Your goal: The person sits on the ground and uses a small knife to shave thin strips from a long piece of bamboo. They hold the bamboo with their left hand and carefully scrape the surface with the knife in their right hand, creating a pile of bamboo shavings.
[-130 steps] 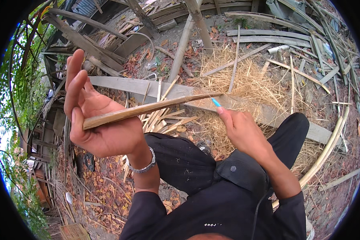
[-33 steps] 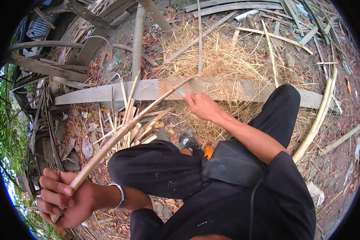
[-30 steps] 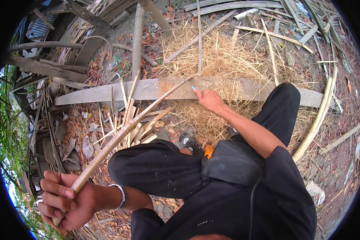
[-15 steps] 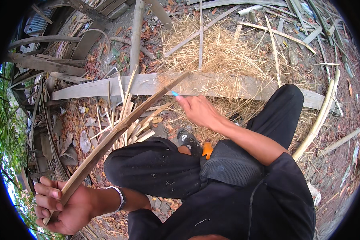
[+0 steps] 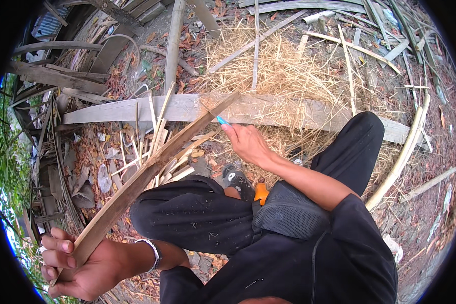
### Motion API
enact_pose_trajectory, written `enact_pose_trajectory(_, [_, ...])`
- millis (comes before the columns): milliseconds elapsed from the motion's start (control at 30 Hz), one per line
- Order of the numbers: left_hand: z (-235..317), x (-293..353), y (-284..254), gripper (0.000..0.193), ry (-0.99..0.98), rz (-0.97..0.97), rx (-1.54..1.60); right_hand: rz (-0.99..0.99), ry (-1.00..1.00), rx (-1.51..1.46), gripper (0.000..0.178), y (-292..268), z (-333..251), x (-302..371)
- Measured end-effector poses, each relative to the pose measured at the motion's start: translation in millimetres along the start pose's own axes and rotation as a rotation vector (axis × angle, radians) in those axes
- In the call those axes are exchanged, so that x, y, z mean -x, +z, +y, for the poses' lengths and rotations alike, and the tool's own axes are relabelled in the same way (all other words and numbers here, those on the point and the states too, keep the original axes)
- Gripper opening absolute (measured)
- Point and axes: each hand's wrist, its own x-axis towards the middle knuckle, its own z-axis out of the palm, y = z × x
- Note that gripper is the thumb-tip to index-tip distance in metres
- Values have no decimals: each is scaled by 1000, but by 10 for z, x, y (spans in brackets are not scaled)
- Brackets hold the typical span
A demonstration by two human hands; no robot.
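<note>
My left hand (image 5: 88, 266), a woven bracelet at its wrist, is closed around the near end of a long split bamboo strip (image 5: 147, 172). The strip slants up and away to the right, its far end resting over a weathered plank (image 5: 111, 112). Close to that far end, my right hand (image 5: 250, 143) is closed on a small bright blue object (image 5: 222, 120) that pokes out past the thumb against the strip's edge. Most of the blue object is hidden by the fingers, so its kind does not show. Thin split sticks (image 5: 159, 152) lie in a loose bunch beneath the strip.
Dry straw-like shavings (image 5: 289, 66) heap over and beyond the plank. Bamboo poles (image 5: 400, 157) lie at the right. Old boards (image 5: 55, 78) pile up at the left. An orange object (image 5: 261, 193) sits beside a black mesh pouch (image 5: 294, 215) on my lap.
The bamboo strip has rolled in my left hand, showing more of its broad brown face. My right hand has shifted slightly down and left, and more of the blue object shows.
</note>
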Motion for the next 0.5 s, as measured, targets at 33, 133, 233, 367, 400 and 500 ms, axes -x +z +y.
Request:
enact_pose_trajectory(33, [-6, -5, 0, 37, -2, 18, 1, 21, -7, -2, 56, 46, 51, -42])
enact_pose_trajectory(133, [-23, -14, -10, 37, -19, 74, -37, 70, -27, 119, 53, 123, 113, -93])
enact_pose_trajectory(233, [-101, -22, 27, 31, 35, 134, -90, 36, 19, 152, 53, 124, 88, -98])
enact_pose_trajectory(367, [-156, -9, 116, 36, 26, 167, -118, 57, 103, 280, 60, 181, 410, -245])
enact_pose_trajectory(400, [-144, -11, 190, 37, 29, 170, -103, -22, 226, 262, 62, 150, 715, -321])
enact_pose_trajectory(500, [-156, -33, 161, 41, 16, 145, -21, 19, 329, 379, 64, 93, 1440, -122])
